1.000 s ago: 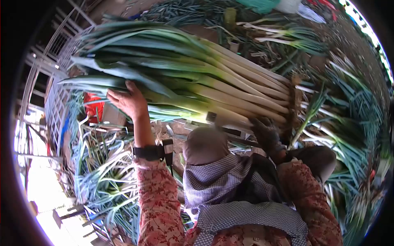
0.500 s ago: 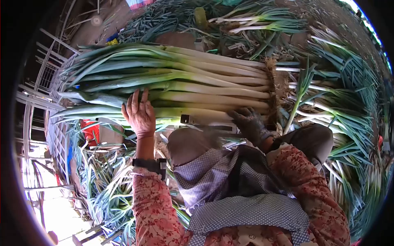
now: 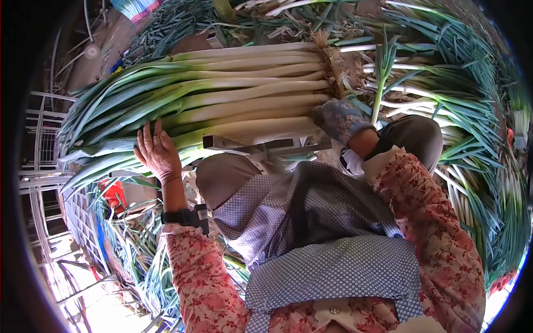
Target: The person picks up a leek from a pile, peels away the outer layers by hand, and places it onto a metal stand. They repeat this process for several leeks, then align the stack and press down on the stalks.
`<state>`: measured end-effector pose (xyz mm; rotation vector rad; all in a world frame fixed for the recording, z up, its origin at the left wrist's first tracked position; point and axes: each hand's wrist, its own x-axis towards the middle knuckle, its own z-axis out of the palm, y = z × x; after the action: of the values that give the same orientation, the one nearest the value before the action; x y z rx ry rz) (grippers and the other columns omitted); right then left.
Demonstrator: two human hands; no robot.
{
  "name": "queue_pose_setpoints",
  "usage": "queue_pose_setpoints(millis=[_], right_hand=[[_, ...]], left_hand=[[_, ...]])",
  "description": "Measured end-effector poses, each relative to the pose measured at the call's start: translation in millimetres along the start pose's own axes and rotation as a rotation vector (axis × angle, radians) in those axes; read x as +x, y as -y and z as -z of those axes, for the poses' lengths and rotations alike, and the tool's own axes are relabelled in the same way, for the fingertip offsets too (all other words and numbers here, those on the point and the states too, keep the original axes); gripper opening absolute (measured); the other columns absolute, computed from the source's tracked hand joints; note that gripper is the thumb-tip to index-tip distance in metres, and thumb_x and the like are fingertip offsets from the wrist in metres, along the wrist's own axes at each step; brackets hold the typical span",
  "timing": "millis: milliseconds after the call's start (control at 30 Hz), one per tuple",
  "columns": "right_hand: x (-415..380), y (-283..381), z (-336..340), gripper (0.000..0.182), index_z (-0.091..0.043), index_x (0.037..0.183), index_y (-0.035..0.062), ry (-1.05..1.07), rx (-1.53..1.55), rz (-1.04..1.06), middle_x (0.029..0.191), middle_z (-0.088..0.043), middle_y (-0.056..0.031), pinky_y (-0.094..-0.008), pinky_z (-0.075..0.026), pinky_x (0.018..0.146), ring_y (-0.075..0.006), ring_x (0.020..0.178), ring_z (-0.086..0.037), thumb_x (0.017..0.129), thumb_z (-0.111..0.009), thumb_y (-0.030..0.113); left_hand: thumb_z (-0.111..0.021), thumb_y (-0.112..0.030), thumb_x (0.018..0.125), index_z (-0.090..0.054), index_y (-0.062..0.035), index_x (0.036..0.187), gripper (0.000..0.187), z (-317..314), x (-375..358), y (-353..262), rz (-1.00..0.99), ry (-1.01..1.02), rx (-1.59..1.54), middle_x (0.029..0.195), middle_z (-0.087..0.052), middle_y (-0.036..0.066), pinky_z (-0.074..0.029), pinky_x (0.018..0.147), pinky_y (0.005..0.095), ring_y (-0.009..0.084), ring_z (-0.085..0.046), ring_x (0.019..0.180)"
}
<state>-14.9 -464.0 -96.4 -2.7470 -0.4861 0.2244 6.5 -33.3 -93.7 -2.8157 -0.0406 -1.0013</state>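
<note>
A row of long leeks (image 3: 250,105) lies side by side in front of me, green leaves to the left and white stems with roots to the right. My left hand (image 3: 158,152), bare, rests with fingers spread on the leaves of the nearest leeks. On my right hand (image 3: 341,123) is a patterned glove with dark fingertips. It is turned with its back showing, at the root end of the nearest white stem; its fingers are mostly hidden. Under the near side of the row runs a metal frame (image 3: 239,145).
Leeks lie heaped along the right (image 3: 472,127), with one small leek (image 3: 382,77) sticking up near the roots. More leaves cover the ground behind and at lower left. A white metal rack (image 3: 44,144) stands at the left. A red object (image 3: 114,194) is below the leaves.
The view has shifted, so the leeks appear further left and higher. My right hand has turned from fingers stretched along the stem to its back showing at the root end. My left hand stays on the leaves.
</note>
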Motion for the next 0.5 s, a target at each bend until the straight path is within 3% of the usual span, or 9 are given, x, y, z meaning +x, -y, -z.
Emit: queue_pose_setpoints(millis=[67, 267, 367, 433, 467, 500], right_hand=[[2, -1, -2, 0.019, -0.069, 0.086, 0.0076, -0.01, 0.039, -0.028, 0.084, -0.066, -0.017, -0.0438, -0.051, 0.074, -0.0357, 0.082, -0.064, 0.078, -0.057, 0.019], [9, -19, -13, 0.023, -0.067, 0.101, 0.0138, 0.108, 0.006, 0.006, 0.089, -0.066, -0.0153, -0.0424, -0.051, 0.076, -0.0343, 0.084, -0.064, 0.082, -0.054, 0.018], [-9, -1, 52, 0.025, -0.066, 0.105, 0.0127, 0.075, 0.181, -0.008, 0.092, -0.067, -0.0131, -0.0377, -0.052, 0.077, -0.0299, 0.084, -0.065, 0.082, -0.056, 0.016], [-17, -23, 68, 0.024, -0.065, 0.108, 0.0097, -0.249, 0.313, 0.088, 0.093, -0.068, -0.0094, -0.033, -0.053, 0.077, -0.0227, 0.082, -0.066, 0.084, -0.059, 0.013], [-24, -33, 78, 0.025, -0.064, 0.109, 0.0081, -0.3, 0.405, 0.061, 0.095, -0.068, -0.009, -0.0311, -0.053, 0.078, -0.0192, 0.084, -0.065, 0.085, -0.06, 0.012], [-33, -40, 92, 0.025, -0.064, 0.11, 0.0065, -0.355, 0.495, 0.035, 0.096, -0.068, -0.0085, -0.0292, -0.053, 0.079, -0.0157, 0.085, -0.064, 0.085, -0.061, 0.011]], left_hand=[[-0.033, -0.034, 0.096, -0.054, -0.0289, 0.129, 0.039, 1, -1, -4, -0.003, -0.019, -0.038, 0.141, -0.042, -0.001, -0.014, 0.109, 0.0492, 0.0243, -0.035, 0.131], [-0.038, -0.032, 0.095, -0.053, -0.0304, 0.13, 0.038, -2, 0, 3, -0.022, 0.003, 0.013, 0.142, -0.041, 0.0, -0.016, 0.109, 0.0497, 0.0255, -0.033, 0.133], [-0.04, -0.034, 0.095, -0.053, -0.0271, 0.13, 0.038, -3, 0, 1, -0.011, 0.052, 0.024, 0.143, -0.04, 0.002, -0.018, 0.108, 0.0528, 0.0281, -0.031, 0.134], [-0.041, -0.035, 0.094, -0.053, -0.0257, 0.13, 0.039, 4, 7, -7, 0.013, 0.094, 0.04, 0.143, -0.04, 0.003, -0.019, 0.108, 0.0545, 0.0287, -0.03, 0.135], [-0.046, -0.033, 0.094, -0.052, -0.0188, 0.13, 0.039, 13, 10, -15, 0.033, 0.167, 0.098, 0.14, -0.043, 0.007, -0.024, 0.107, 0.0509, 0.0311, -0.034, 0.132], [-0.049, -0.031, 0.093, -0.052, -0.0161, 0.129, 0.04, 27, 19, -26, 0.019, 0.231, -0.092, 0.139, -0.044, 0.009, -0.027, 0.106, 0.0488, 0.0318, -0.036, 0.13]])
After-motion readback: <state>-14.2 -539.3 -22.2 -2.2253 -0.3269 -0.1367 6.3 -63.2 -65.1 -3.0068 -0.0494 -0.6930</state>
